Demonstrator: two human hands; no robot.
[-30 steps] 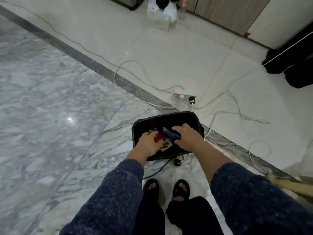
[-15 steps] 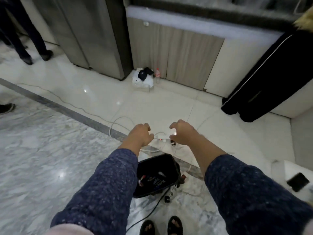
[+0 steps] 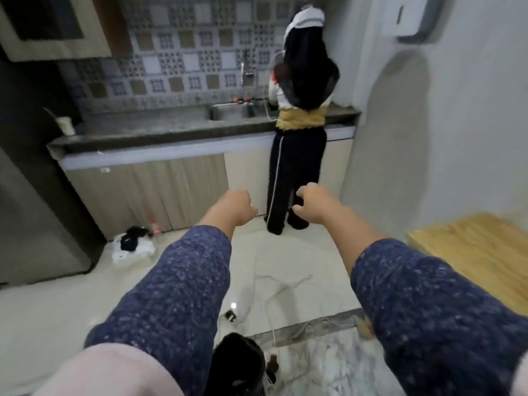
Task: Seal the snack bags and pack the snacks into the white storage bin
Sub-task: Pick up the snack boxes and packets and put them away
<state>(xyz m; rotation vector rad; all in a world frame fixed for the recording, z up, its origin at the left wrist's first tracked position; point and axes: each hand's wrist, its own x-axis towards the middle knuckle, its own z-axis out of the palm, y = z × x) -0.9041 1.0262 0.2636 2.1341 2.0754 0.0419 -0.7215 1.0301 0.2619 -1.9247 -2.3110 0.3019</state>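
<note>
Both my arms, in blue speckled sleeves, reach forward at chest height over the floor. My left hand holds nothing, its fingers loosely curled. My right hand is also empty, with fingers bent and thumb apart. The black bag sits on the floor at the bottom edge, below and between my arms; its contents are hidden. No snack bag and no white storage bin is in view.
A person stands at the kitchen counter by the sink, straight ahead. White cables and a plug lie on the floor. A wooden surface is at the right, a cloth pile at the left.
My hands have left the black bag and the snack packet in it and risen empty. The view has tilted up from the floor to the counter.
</note>
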